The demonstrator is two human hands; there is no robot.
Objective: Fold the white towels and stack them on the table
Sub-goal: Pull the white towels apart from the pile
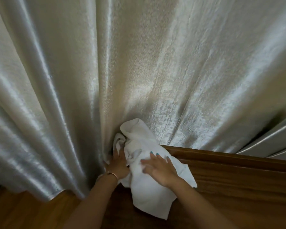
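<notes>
From the head view, a dark brown wooden table [238, 182] fills the lower right, its far edge running from just right of the hands toward the right side, with a raised lip along it. A shiny cream pleated curtain [139, 63] hangs behind that far edge and takes up most of the view; its folds gather down toward the table's far left corner, where the hands work. Bare wood lies open to the right of the towel, along the far edge and toward the near edge. To the left, below the curtain's hem, a strip of brown wooden floor [23, 212] shows.

The white terry towel [147, 189] lies at the table's far left corner. It is unfolded and crumpled: its far part is bunched into a rumpled heap that pushes up against the curtain, while its near part spreads flatter on the wood and ends in a loose corner pointing toward the near edge.

The left hand [117, 166], with a thin bracelet [109, 175] at the wrist, reaches into the bunched left side of the towel beside the curtain; its fingertips are hidden in the cloth, so I cannot tell its grip. The right hand [158, 169] rests on the towel's middle with fingers spread and fairly straight, holding nothing, nails painted teal.
</notes>
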